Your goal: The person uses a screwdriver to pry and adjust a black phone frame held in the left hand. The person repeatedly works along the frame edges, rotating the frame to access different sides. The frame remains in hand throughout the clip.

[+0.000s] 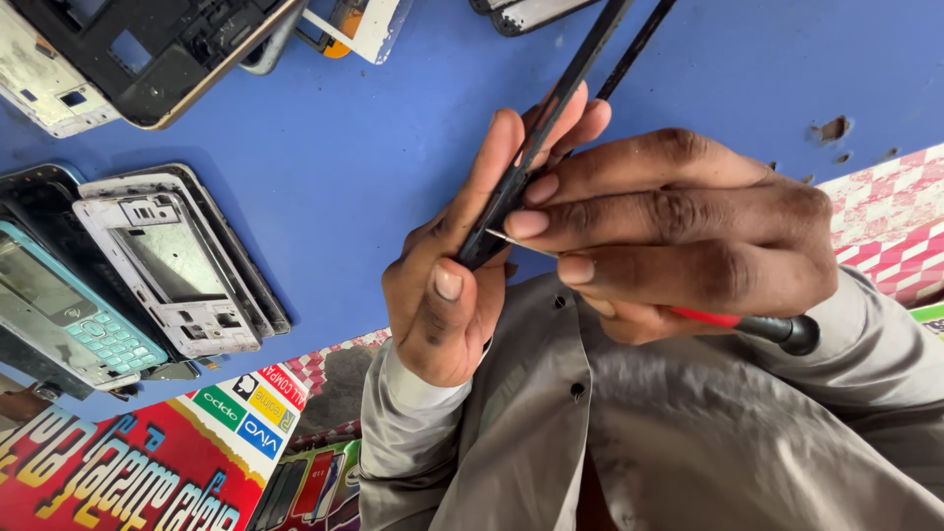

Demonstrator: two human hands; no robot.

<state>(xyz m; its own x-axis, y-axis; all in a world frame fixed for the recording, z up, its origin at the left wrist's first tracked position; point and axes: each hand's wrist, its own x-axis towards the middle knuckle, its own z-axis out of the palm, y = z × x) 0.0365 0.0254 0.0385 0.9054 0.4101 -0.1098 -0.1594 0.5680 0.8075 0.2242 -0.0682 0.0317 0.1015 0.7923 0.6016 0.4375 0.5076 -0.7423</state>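
Phone frame between 2 hands

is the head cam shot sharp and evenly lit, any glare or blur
Head view: soft, even daylight, no hard shadows on the blue table; the left hand, right hand and the thin black frame they hold are sharp; faint sheen on the grey shirt; the phone shells at left are slightly softer; the picture appears upside down.

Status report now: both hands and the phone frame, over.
Left hand grips black phone frame edge-on. Right hand holds red-handled screwdriver, tip at frame. Nothing in the way.
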